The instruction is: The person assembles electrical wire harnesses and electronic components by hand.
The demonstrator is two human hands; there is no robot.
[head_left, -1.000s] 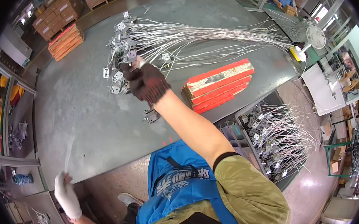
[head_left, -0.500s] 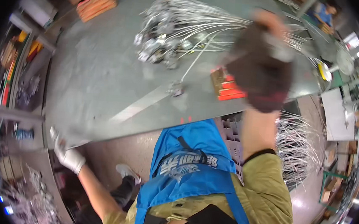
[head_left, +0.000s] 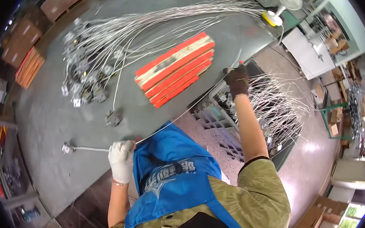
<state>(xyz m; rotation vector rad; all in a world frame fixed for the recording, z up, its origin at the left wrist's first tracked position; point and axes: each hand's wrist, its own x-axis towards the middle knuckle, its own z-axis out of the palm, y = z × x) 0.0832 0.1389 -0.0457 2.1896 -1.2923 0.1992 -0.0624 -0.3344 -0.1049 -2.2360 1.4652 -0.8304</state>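
Note:
A thin white cable (head_left: pixel 182 114) stretches between my two hands along the table's front edge. My left hand (head_left: pixel 121 160), in a white glove, is closed around it beside my blue apron. From that hand the cable continues left to a small metal-and-white connector (head_left: pixel 67 148) lying on the grey table. My right hand (head_left: pixel 238 80), in a dark glove, is closed on the cable's other stretch, above the table's right edge near the crate. A short tip sticks up past its fingers. The exact hold of the right fingertips is partly hidden.
A bundle of white cables with connectors (head_left: pixel 85 70) spreads over the table's far left. In the middle lies a stack of orange-red and pale strips (head_left: pixel 175 70). Right of the table stands a grey crate (head_left: pixel 219 132) with many cables. A small fan (head_left: pixel 278 16) stands at the far corner.
The view has turned. My left hand has come from the table's left edge to beside the apron. My right hand has left the blurred spot before the orange stack and is by the crate.

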